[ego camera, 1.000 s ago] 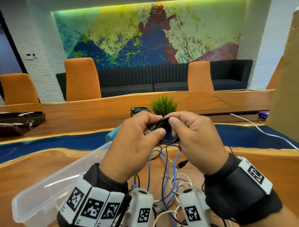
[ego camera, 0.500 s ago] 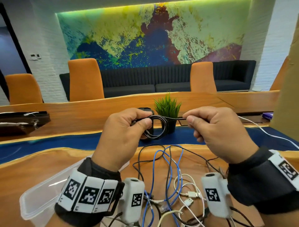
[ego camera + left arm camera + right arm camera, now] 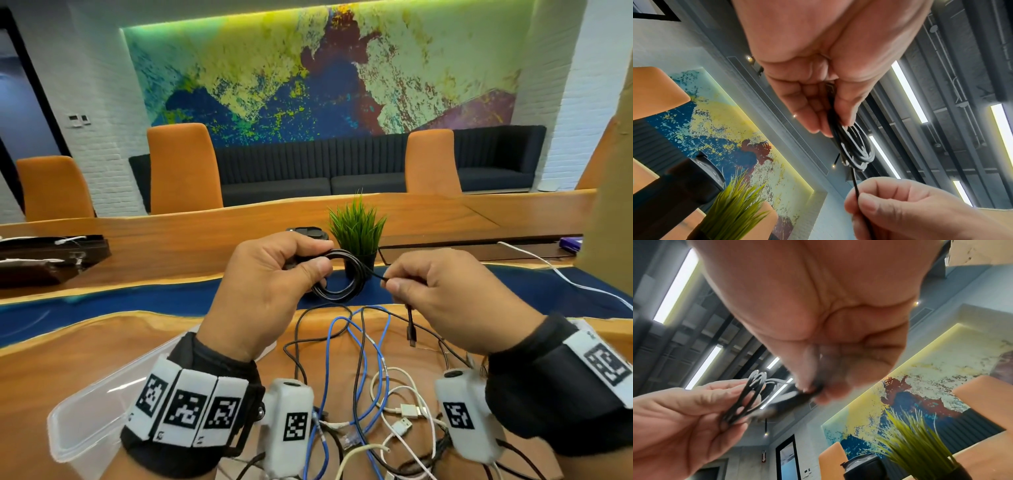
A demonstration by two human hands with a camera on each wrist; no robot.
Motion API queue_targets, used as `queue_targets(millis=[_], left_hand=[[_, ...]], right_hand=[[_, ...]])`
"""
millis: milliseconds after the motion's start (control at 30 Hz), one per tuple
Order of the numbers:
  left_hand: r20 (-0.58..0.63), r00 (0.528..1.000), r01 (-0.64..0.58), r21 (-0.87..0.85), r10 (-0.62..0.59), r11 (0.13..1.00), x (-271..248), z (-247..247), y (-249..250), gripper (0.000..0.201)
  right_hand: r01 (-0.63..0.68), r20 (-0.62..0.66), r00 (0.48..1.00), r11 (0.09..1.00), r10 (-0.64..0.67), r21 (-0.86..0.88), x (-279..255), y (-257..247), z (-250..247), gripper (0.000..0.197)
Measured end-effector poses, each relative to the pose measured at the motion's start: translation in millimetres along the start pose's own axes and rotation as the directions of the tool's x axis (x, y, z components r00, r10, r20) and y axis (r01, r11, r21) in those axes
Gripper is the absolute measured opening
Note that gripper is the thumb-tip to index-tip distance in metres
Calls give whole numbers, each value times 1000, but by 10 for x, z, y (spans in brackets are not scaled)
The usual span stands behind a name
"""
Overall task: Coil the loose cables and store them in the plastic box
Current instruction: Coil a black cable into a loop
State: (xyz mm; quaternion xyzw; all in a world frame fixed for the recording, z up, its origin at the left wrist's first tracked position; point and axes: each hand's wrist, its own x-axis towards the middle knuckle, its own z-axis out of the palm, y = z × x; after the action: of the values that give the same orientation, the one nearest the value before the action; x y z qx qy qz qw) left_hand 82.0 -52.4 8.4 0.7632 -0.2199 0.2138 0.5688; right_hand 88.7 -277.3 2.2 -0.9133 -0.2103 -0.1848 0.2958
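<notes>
- Head view: the left hand (image 3: 270,291) pinches a small coil of black cable (image 3: 337,277) between thumb and curled fingers, held up above the surface (image 3: 68,363) at the middle of the frame.
- The right hand (image 3: 445,294), just right of the coil, pinches the same cable's free tail between thumb and forefinger; the tail runs from the coil's right edge into that pinch, and its plug end (image 3: 412,334) hangs down below the hand.
- Left wrist view: several loops of the black cable (image 3: 854,146) sit stacked against the left fingertips (image 3: 818,123), with one strand dropping to the right hand (image 3: 910,211) at the lower right of the frame.
- Right wrist view: blurred, yet the loops (image 3: 748,395) show in the left hand (image 3: 684,418) at the lower left, and the right fingertips (image 3: 807,382) are closed on a dark strand.
- Step in hand, as I judge it: the winding of this one cable is nearly done, with only a short tail left.
- The next move likely calls for wrapping or tucking that tail around the loops, with the left pinch kept firm so the coil does not spring open.
- The clear plastic box (image 3: 85,421) lies at the lower left of the head view, partly under the left wrist, below and left of the coil; I can make out no cable in the part that shows.
- A tangle of blue, white and black cables (image 3: 370,370) lies loose on the surface at the bottom centre, between the wrists, so most of the task appears to remain.
</notes>
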Motion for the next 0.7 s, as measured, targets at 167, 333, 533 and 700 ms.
queue_targets(millis=[167, 333, 533, 700], left_hand=[[62, 998, -3, 130, -5, 991, -17, -9, 7, 23], [47, 999, -36, 231, 26, 972, -43, 103, -16, 24], [19, 996, -86, 218, 83, 972, -56, 140, -4, 25], [-45, 994, -97, 81, 101, 992, -47, 143, 33, 19]], right_hand=[[71, -312, 948, 920, 58, 387, 21, -57, -58, 14], [-21, -112, 991, 913, 74, 408, -32, -173, -85, 18], [-27, -160, 985, 975, 63, 222, -29, -233, 91, 10], [-32, -19, 999, 860, 49, 509, -30, -217, 48, 34]])
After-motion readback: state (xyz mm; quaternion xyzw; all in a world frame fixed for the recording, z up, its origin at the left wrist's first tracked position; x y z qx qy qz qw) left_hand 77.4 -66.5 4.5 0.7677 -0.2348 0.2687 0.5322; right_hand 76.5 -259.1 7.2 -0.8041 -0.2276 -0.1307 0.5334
